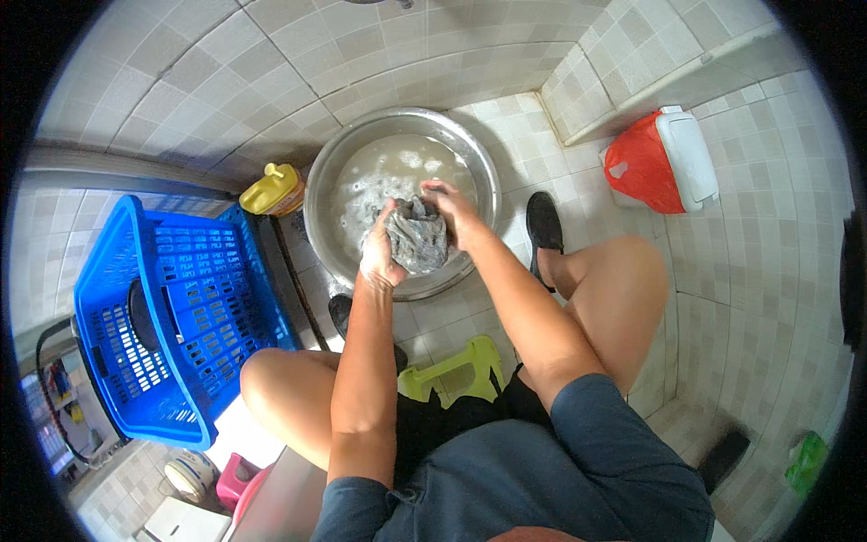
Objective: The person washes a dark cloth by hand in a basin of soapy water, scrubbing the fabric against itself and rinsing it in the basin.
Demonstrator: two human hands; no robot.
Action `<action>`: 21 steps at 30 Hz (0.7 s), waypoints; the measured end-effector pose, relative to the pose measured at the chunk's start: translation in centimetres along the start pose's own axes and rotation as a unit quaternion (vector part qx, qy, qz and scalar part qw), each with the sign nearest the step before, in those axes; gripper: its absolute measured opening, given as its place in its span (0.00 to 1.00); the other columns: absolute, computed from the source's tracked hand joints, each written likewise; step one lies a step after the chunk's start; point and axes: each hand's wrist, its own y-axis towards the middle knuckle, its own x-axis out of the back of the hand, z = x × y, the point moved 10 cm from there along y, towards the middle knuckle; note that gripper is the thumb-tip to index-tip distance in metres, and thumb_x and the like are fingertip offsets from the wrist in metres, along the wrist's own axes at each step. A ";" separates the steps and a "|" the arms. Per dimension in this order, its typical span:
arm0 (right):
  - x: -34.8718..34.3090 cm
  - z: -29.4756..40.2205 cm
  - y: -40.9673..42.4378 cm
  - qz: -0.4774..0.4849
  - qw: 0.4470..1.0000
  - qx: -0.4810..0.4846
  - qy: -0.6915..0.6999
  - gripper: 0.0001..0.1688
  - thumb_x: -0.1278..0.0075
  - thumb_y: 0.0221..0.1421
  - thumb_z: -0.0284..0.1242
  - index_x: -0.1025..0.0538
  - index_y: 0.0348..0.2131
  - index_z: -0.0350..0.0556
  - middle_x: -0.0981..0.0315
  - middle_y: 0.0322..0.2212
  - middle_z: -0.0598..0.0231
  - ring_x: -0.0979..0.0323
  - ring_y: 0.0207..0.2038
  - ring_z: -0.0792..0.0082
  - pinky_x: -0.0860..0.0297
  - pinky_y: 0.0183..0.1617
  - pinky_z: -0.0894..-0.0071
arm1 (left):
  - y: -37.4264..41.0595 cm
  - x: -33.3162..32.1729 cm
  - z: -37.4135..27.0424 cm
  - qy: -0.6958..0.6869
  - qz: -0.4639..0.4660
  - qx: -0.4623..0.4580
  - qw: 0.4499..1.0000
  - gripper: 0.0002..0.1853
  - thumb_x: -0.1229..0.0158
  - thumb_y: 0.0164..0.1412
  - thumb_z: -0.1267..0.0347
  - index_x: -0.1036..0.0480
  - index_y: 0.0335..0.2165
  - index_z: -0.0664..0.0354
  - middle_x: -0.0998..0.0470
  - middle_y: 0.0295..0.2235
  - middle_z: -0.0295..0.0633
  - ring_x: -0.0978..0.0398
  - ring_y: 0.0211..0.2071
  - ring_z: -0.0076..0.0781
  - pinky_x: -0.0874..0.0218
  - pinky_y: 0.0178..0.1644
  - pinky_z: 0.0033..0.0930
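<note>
A bunched, wet grey cloth (pixel 418 238) with suds on it is held between my two hands over the near part of a round metal basin (pixel 318 203). My left hand (pixel 381 247) presses on the cloth's left side, thumb up. On its right side, my right hand (pixel 452 211) curls round it, fingers at the top edge. Cloudy water (pixel 389 154) with patches of foam lies in the basin beyond my hands. Whether the cloth's underside touches the water is hidden.
Blue plastic baskets (pixel 173 298) stand at the left, near a yellow plastic jug (pixel 274 192). A light green plastic stool (pixel 474 359) is below me. A white bin (pixel 687 159) with a red bag stands at the right. Tiled walls border the basin's far side.
</note>
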 end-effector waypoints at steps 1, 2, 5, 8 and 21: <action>-3.2 0.5 -1.6 0.068 0.993 -0.069 0.067 0.22 0.48 0.58 0.32 0.27 0.52 0.49 0.25 0.46 0.61 0.25 0.46 0.65 0.30 0.52 0.60 | -0.5 1.3 -1.4 -0.018 -0.009 -0.035 0.999 0.23 0.49 0.66 0.53 0.27 0.48 0.60 0.22 0.44 0.43 0.24 0.45 0.42 0.33 0.52 0.46; -5.8 1.7 -4.1 0.119 0.975 -0.141 0.126 0.23 0.48 0.57 0.30 0.27 0.53 0.49 0.25 0.46 0.62 0.26 0.47 0.65 0.30 0.54 0.62 | -0.6 2.5 -2.5 -0.035 -0.012 -0.064 0.997 0.23 0.49 0.66 0.54 0.28 0.49 0.60 0.22 0.45 0.43 0.25 0.47 0.44 0.34 0.54 0.49; -5.9 1.8 -5.6 0.171 0.961 -0.196 0.095 0.25 0.47 0.55 0.28 0.27 0.53 0.44 0.25 0.47 0.60 0.27 0.49 0.63 0.30 0.55 0.60 | 0.6 4.9 -3.4 -0.054 0.006 -0.092 0.994 0.21 0.52 0.67 0.58 0.28 0.49 0.62 0.23 0.47 0.46 0.26 0.49 0.46 0.35 0.55 0.50; -4.6 3.1 -6.1 0.054 0.987 -0.147 0.031 0.21 0.48 0.51 0.24 0.25 0.47 0.42 0.25 0.41 0.61 0.25 0.43 0.65 0.29 0.52 0.64 | 0.6 6.3 -4.0 -0.069 -0.039 -0.103 0.991 0.21 0.61 0.68 0.63 0.27 0.46 0.66 0.22 0.44 0.50 0.25 0.49 0.47 0.35 0.56 0.48; -8.3 9.3 -10.6 -0.193 0.810 0.204 -0.515 0.15 0.45 0.53 0.37 0.24 0.29 0.42 0.26 0.31 0.50 0.25 0.32 0.50 0.30 0.36 0.51 | 5.7 11.1 2.2 0.029 -0.174 -0.120 0.977 0.24 0.50 0.67 0.51 0.31 0.52 0.56 0.24 0.45 0.43 0.25 0.44 0.39 0.32 0.47 0.46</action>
